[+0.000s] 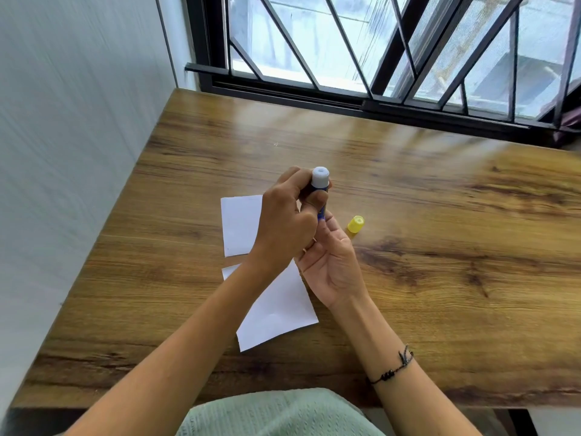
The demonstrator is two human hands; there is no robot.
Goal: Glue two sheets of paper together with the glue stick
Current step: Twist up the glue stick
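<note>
Glue stick (320,187) is uncapped and held upright over the wooden table (440,215), white glue end up. Left hand (283,225) is wrapped tight around the upper barrel; right hand (333,262) sits under it, fingers loosely curled round the base, palm showing — looks like the twist-up step, judging by the two-hand hold. Yellow cap (356,224) lies on the table just right of the hands.

Two sheets are flat on the table, a thin strip of wood showing between them: far sheet (240,225) partly under the left hand, near sheet (276,309) partly under the forearms. Can't see any glue on either.

To do this step well:
- Left hand only steadies the barrel; turn the base with the right fingers.
- Raise just a short stub of glue — too much and it'll likely snap or smear.
- Keep the tip off skin and table.
- Next, pin one sheet with the free hand before stroking, else the paper may drag or crease.
</note>
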